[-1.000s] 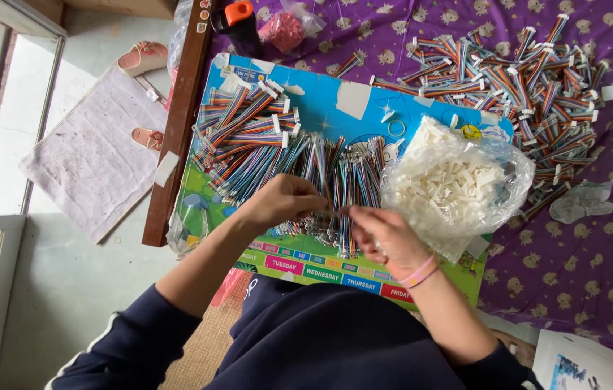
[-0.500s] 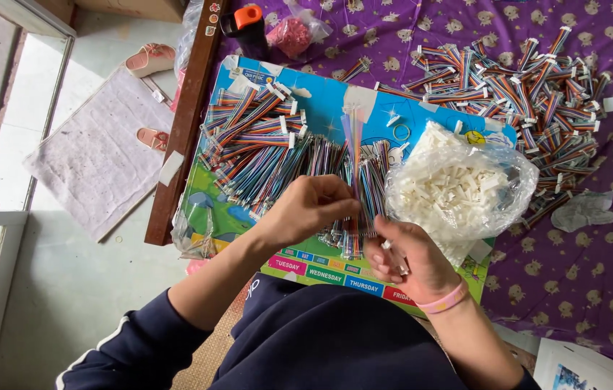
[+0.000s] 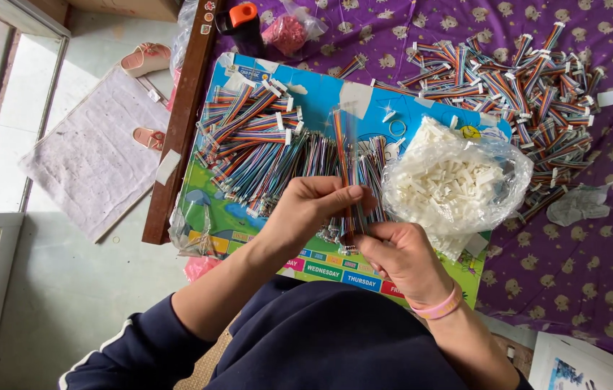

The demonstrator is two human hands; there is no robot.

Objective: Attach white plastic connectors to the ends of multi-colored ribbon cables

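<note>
My left hand (image 3: pixel 313 206) and my right hand (image 3: pixel 400 256) together hold a thin bundle of rainbow-coloured ribbon wires (image 3: pixel 346 155) that stands up from my fingers over a colourful picture board (image 3: pixel 321 97). The left fingers pinch the bundle's lower part from the left; the right fingers grip its bottom end. Under my hands lies a heap of loose coloured wires (image 3: pixel 277 159). To the right sits a clear plastic bag of small white connectors (image 3: pixel 454 184).
A large pile of ribbon cables with white plugs (image 3: pixel 516 79) lies on the purple patterned cloth (image 3: pixel 573 274). A dark bottle with an orange cap (image 3: pixel 241 25) stands at the back. A brown wooden edge (image 3: pixel 180 137) borders the left; sandals (image 3: pixel 144 58) and a mat lie on the floor.
Both hands have risen from the wire heap and come together, lifting a thin wire bundle upright between them.
</note>
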